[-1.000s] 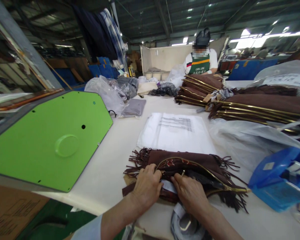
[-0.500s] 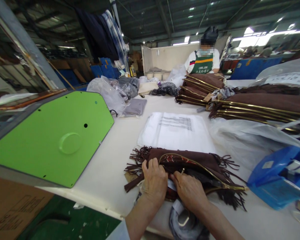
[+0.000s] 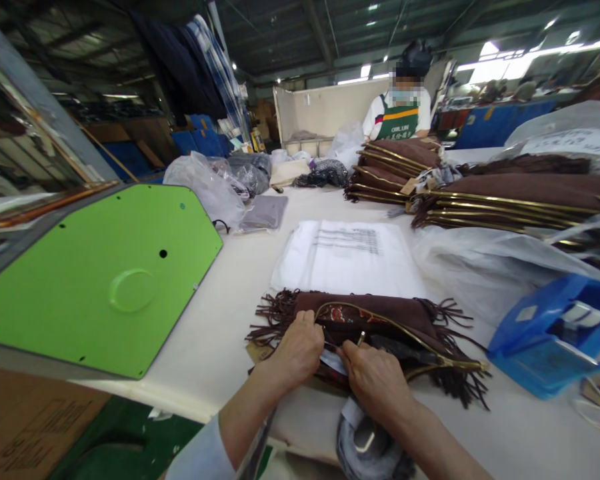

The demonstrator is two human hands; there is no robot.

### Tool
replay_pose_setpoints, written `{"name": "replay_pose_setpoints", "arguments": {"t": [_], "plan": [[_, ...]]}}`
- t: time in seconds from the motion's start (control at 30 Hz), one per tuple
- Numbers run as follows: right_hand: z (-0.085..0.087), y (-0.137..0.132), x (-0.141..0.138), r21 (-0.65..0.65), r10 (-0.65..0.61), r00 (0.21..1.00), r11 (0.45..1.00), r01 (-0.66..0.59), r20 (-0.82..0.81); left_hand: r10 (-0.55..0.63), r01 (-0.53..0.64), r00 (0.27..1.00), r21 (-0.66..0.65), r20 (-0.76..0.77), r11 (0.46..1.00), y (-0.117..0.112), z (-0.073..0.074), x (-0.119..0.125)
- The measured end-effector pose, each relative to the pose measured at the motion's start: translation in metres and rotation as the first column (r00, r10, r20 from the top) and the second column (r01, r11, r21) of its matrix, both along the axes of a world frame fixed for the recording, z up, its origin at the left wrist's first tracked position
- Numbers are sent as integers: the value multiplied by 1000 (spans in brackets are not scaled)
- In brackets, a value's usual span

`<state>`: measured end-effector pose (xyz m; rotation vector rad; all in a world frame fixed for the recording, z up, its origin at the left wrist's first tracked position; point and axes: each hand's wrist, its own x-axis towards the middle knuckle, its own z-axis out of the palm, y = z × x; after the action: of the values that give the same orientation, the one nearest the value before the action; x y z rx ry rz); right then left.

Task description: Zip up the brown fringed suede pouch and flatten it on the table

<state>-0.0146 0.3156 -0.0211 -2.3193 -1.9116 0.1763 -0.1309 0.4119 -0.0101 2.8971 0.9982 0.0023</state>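
A brown fringed zip cover [image 3: 380,302] lies in front of me with its gold-edged zipper open, showing red patterned fabric and something dark inside. My left hand [image 3: 300,350] is closed on the left end of the opening, fingertips pinching its edge. Just beside it, my right hand [image 3: 375,377] is closed at the lower edge of the opening, its fingertips partly hidden in the fabric. A small gold metal piece [image 3: 363,339] sticks up by the right knuckles. Between the hands shows a pale label-like strip [image 3: 334,361]. Below my right wrist rests a grey rolled bundle [image 3: 363,443].
Behind the cover lies a printed white plastic sheet [image 3: 345,257]. Stacks of brown covers [image 3: 520,193] fill the right back. A blue bin [image 3: 545,347] stands at right, a green-sided machine [image 3: 130,267] at left. A person in a green apron [image 3: 400,123] is across the table.
My left hand has shifted a little left and its wrist has swung outward, leaving more of the pale strip visible. My right hand stays about where it was. The view has tilted slightly.
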Motion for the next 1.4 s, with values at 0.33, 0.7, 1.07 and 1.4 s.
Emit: {"name": "replay_pose_setpoints", "arguments": {"t": [0.33,0.7,1.07,1.4], "plan": [[7,2,-8,-18,-29,1000,999,30,9,-31,42,998,-209,56,977,29,10,1],[8,9,-12,-21,-13,1000,1000,13,-11,68,-4,985,-373,158,928,33,16,3],[7,16,-18,8,-20,996,1000,21,-90,143,11,947,-473,288,881,35,12,-3],[19,-13,26,-16,29,864,999,-42,-502,107,61,903,-370,417,927,35,15,-5]]}}
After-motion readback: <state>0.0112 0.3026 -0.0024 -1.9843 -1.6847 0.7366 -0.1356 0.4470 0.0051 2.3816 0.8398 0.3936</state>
